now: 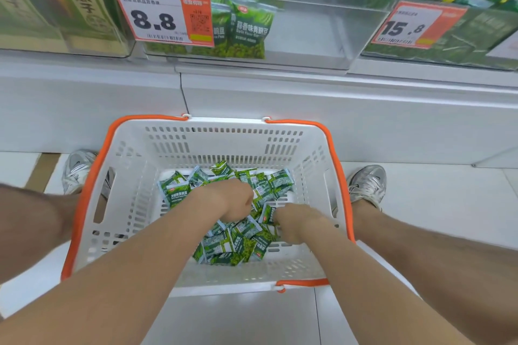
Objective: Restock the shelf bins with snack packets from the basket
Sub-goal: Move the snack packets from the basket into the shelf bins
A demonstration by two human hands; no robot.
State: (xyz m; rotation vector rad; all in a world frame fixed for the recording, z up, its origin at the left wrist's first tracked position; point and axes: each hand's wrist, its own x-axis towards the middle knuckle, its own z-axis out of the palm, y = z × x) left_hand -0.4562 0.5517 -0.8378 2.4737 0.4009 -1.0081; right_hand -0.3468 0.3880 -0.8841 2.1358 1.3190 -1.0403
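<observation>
A white basket (134,204) with orange handles stands on the floor between my feet. Several small green snack packets (229,241) lie in a heap on its bottom. Both my hands are down in the heap. My left hand (229,199) is curled into the packets near the middle, its fingers hidden under the knuckles. My right hand (294,221) grips the edge of an upright green packet (267,214) beside it. Above, a clear shelf bin (308,36) marked 8.8 holds a few green packets at its left side.
A clear bin (448,45) with a 15.8 price tag and larger green bags stands at the right. Another bin (56,22) with tall green boxes is at the left. A white shelf ledge (280,98) juts out above the basket. My shoes (367,182) flank the basket.
</observation>
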